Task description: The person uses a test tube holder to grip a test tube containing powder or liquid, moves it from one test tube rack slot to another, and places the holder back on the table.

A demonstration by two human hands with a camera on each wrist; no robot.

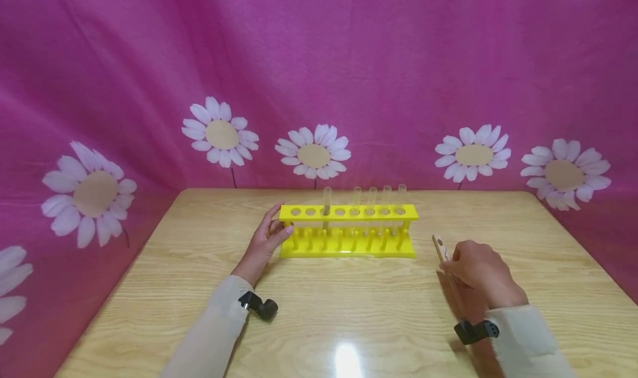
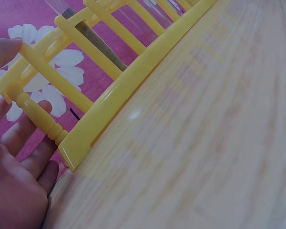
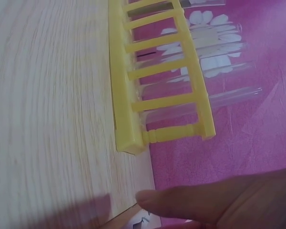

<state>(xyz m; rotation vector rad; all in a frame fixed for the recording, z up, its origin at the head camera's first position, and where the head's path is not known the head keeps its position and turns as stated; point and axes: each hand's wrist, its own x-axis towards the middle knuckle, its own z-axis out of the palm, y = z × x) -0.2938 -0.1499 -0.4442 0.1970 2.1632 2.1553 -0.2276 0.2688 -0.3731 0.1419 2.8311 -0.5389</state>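
Observation:
A yellow test tube rack [image 1: 349, 250] stands upright on the table. My left hand [image 1: 264, 242] holds its left end, with the thumb in front and the other fingers behind the end post [image 2: 38, 114]. One test tube [image 1: 327, 198] in the rack has dark contents. Several clear tubes [image 1: 372, 197] stand in the holes toward the right. To the right of the rack, my right hand [image 1: 480, 270] pinches a wooden test tube clamp [image 1: 437, 248], a slim wooden piece with a pale part beside it. The right wrist view shows the thumb [image 3: 176, 202] on the clamp; the fingers are mostly hidden.
The light wood-grain table [image 1: 319, 311] runs back to a magenta cloth [image 1: 389, 78] printed with white daisies. A black wrist camera sits on each sleeve, the left one [image 1: 259, 306] and the right one [image 1: 476, 331].

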